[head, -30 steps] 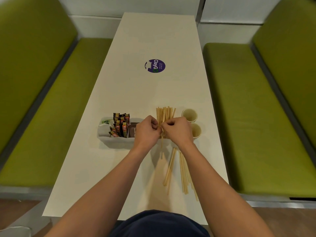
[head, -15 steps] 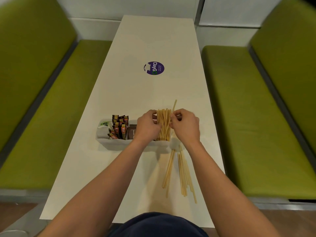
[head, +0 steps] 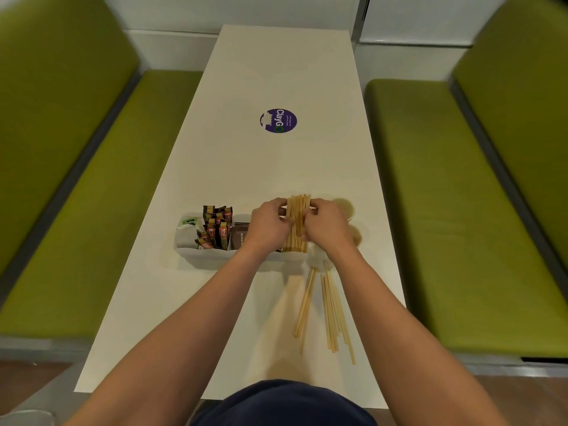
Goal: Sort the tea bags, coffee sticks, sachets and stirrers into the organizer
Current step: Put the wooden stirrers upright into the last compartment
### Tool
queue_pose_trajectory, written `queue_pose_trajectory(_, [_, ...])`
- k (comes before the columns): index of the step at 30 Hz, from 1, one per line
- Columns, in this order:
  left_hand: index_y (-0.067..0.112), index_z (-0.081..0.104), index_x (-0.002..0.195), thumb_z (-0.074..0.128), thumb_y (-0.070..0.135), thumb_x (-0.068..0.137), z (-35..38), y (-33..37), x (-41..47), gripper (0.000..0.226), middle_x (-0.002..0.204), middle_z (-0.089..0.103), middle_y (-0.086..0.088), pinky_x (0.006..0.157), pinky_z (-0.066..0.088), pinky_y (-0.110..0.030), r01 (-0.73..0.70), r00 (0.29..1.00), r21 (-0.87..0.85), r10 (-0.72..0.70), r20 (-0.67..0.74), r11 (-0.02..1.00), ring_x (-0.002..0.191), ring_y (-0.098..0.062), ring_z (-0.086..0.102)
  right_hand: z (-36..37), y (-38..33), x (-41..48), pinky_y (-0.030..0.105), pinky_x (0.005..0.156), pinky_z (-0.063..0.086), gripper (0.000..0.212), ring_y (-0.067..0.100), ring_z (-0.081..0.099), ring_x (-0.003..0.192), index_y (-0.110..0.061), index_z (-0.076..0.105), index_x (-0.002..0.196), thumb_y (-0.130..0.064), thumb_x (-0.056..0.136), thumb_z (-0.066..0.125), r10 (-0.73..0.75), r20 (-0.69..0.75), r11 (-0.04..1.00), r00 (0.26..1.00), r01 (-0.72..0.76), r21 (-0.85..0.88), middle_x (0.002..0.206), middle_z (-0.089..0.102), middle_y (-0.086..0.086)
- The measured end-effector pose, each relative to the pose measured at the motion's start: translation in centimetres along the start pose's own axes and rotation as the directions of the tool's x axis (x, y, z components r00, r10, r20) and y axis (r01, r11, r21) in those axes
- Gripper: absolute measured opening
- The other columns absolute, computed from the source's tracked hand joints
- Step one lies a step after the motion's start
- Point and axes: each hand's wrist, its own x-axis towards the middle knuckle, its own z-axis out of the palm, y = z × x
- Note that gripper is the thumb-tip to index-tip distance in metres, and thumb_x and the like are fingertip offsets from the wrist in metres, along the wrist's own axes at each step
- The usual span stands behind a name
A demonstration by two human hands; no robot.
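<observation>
Between left hand (head: pixel 270 224) and right hand (head: pixel 327 226), both curled and pinching: one stirrer bundle (head: pixel 296 210), upright in the organizer (head: pixel 209 256) end compartment. Judged mid-step: squaring and seating. Next: release, then reach bodyward for loose stirrers (head: pixel 330 302), roughly ten, overlapping. Right of the grip: two cups (head: pixel 344 207).

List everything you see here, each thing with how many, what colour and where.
table: one, white, centre
benches: two, green, either side of the table
sticker: one, purple, round, mid-table
organizer: one, white, near end of the table
tea bags: count unclear, green and white, organizer's left end
coffee sticks: several, brown and orange, upright in the next compartment
brown sachets: count unclear, beside the coffee sticks
stirrer bundle: one, tan, standing in the organizer's right end
loose stirrers: several, tan, on the table before the organizer
cups: two, pale, right of the organizer
left hand: grips the bundle's left side
right hand: grips its right side
</observation>
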Motion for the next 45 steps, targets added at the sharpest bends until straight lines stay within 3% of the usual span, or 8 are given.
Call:
queue_pose_trajectory(6, [0.013, 0.068, 0.123, 0.052, 0.016, 0.101, 0.2, -0.2, -0.5, 0.027, 0.112, 0.073, -0.005, 0.079, 0.048, -0.029, -0.045, 0.999, 0.109, 0.045, 0.002, 0.993, 0.091, -0.023, 0.067, -0.1, 0.2, -0.4, 0.042, 0.070, 0.061, 0.035, 0.021, 0.073, 0.058, -0.005, 0.063, 0.085, -0.010, 0.103, 0.034, -0.049, 0.009, 0.993, 0.999, 0.050, -0.103, 0.070, 0.070, 0.009])
queue_pose_trajectory(12, [0.001, 0.061, 0.101, 0.041, 0.006, 0.099, 0.3, -0.6, -0.5, 0.021, 0.092, 0.068, -0.016, 0.069, 0.046, -0.041, -0.041, 0.999, 0.216, 0.041, 0.005, 0.975, 0.084, -0.033, 0.061, -0.2, 0.4, -0.8, 0.029, 0.057, 0.056, 0.033, 0.020, 0.073, 0.063, -0.003, 0.068, 0.100, -0.009, 0.104, 0.036, -0.029, -0.009, 0.983, 1.000, 0.027, -0.181, 0.079, 0.071, 0.010])
queue_pose_trajectory(16, [-0.005, 0.057, 0.123, 0.038, 0.003, 0.101, 0.0, -0.4, -1.0, 0.030, 0.118, 0.066, -0.023, 0.082, 0.046, -0.043, -0.016, 1.000, 0.230, 0.014, 0.011, 0.973, 0.107, -0.038, 0.060, -0.6, 0.8, -1.3, 0.039, 0.071, 0.061, 0.033, 0.020, 0.074, 0.066, -0.004, 0.065, 0.119, -0.011, 0.104, 0.036, -0.029, -0.041, 0.985, 0.999, 0.022, -0.169, 0.091, 0.072, 0.012])
queue_pose_trajectory(19, [-0.001, 0.054, 0.127, 0.040, 0.006, 0.101, -0.2, -0.5, -1.4, 0.030, 0.126, 0.062, -0.021, 0.091, 0.046, -0.043, -0.022, 0.999, 0.205, 0.026, -0.018, 0.978, 0.116, -0.036, 0.058, -1.5, 1.3, -2.5, 0.031, 0.074, 0.056, 0.039, 0.014, 0.073, 0.072, -0.015, 0.058, 0.139, -0.017, 0.106, 0.038, -0.031, -0.077, 0.994, 0.997, 0.023, -0.103, 0.106, 0.071, 0.011])
queue_pose_trajectory(23, [0.013, 0.042, 0.148, 0.055, 0.019, 0.099, -0.4, -0.7, -3.5, 0.050, 0.139, 0.050, -0.004, 0.096, 0.049, -0.036, -0.099, 0.981, 0.117, 0.116, -0.153, 0.988, 0.113, -0.017, 0.056, -3.5, 2.5, -6.1, 0.032, 0.080, 0.061, 0.031, 0.008, 0.073, 0.068, -0.023, 0.064, 0.131, -0.024, 0.104, 0.051, -0.105, -0.142, 0.989, 0.984, 0.117, 0.085, 0.104, 0.070, -0.009])
queue_pose_trajectory(27, [0.017, 0.062, 0.121, 0.063, 0.023, 0.094, 0.5, -1.1, -7.5, 0.028, 0.108, 0.058, 0.004, 0.085, 0.050, -0.031, -0.190, 0.966, 0.104, 0.205, -0.155, 0.976, 0.092, -0.012, 0.058, -4.0, 6.7, -10.0, 0.030, 0.079, 0.062, 0.024, 0.006, 0.070, 0.079, -0.027, 0.072, 0.120, -0.030, 0.099, 0.062, -0.076, -0.112, 0.996, 0.991, 0.080, 0.036, 0.102, 0.073, -0.013])
queue_pose_trajectory(33, [0.022, 0.065, 0.121, 0.065, 0.050, 0.088, 5.3, -4.0, -12.0, 0.044, 0.112, 0.065, 0.005, 0.083, 0.054, -0.037, 0.076, 0.990, 0.283, -0.107, 0.094, 0.956, 0.101, -0.017, 0.063, -1.4, 12.8, -11.6, 0.036, 0.094, 0.052, 0.053, 0.018, 0.063, 0.109, -0.022, 0.063, 0.133, -0.054, 0.091, 0.067, 0.094, 0.035, 0.958, 0.995, -0.081, -0.275, 0.127, 0.062, -0.001])
queue_pose_trajectory(45, [0.014, 0.051, 0.072, 0.060, 0.025, 0.090, 8.1, -3.4, -12.4, 0.023, 0.081, 0.058, -0.004, 0.059, 0.044, -0.033, 0.067, 0.991, 0.517, -0.118, 0.065, 0.853, 0.075, -0.030, 0.059, 0.6, 12.4, -10.9, 0.036, 0.072, 0.053, 0.034, 0.025, 0.063, 0.083, -0.015, 0.070, 0.094, -0.049, 0.090, 0.067, 0.024, 0.024, 0.886, 0.999, -0.010, -0.463, 0.095, 0.063, 0.001])
